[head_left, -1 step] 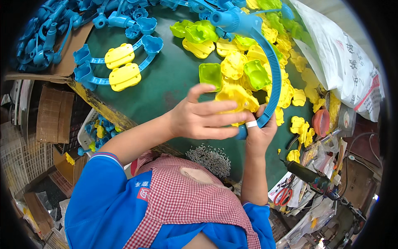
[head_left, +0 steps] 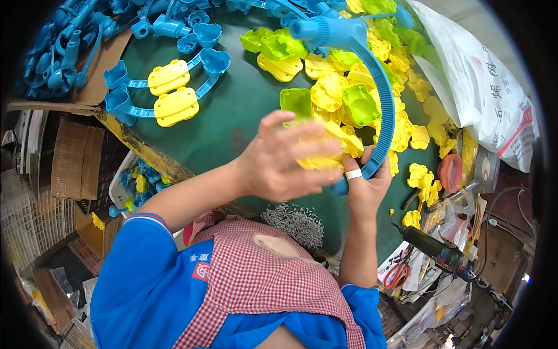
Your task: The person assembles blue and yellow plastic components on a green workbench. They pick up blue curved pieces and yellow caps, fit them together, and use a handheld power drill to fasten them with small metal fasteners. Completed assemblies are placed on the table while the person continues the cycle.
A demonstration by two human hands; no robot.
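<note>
Above the table [head_left: 247, 90], toward its near edge, my right hand [head_left: 371, 181] clamps the blue hoop [head_left: 388, 110], probably to steady it; whether my blurred left hand [head_left: 283, 156] grips the yellow shell [head_left: 351, 143], I cannot tell.

Ribbed blue plastic arc [head_left: 387, 110], bowed rightward, its near end in my right hand [head_left: 371, 177], thick tubular end farthest from me; yellow moulded shell [head_left: 349, 142], partly hidden by my blurred left hand [head_left: 276, 160].
</note>
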